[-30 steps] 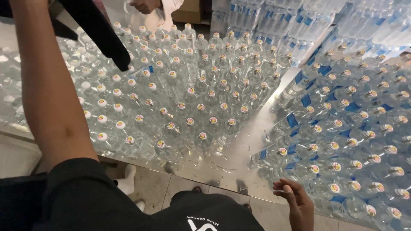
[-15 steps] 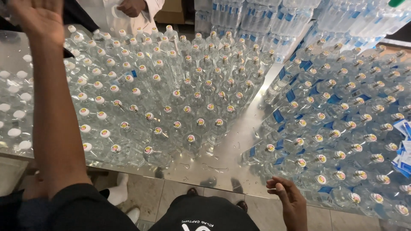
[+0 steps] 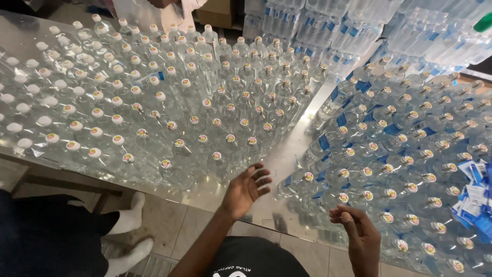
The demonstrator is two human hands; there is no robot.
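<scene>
While both hands hang empty over the near edge of the steel worktop [image 3: 287,159], the left hand [image 3: 246,189] spreads wide and the right hand [image 3: 359,231] curls loosely. Nearest them stand capped clear water bottles [image 3: 218,159], probably heavy if full, slick and thin-walled; a grip around the stiffer neck under the cap looks safest.

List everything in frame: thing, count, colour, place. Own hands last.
Unlabelled bottles: too many to count, clear with white caps, standing upright in a dense block on the left of the table.
Labelled bottles: too many to count, clear with blue labels, packed on the right.
Table: one, shiny metal, a bare strip showing between the two blocks.
Wrapped bottle packs: several, clear and blue, stacked at the top.
Blue labels: a loose pile, blue and white, right edge.
Other person's feet: two, white shoes, floor at lower left.
Left hand: open, empty, over the table's near edge.
Right hand: empty, fingers curled, beside the labelled bottles.
</scene>
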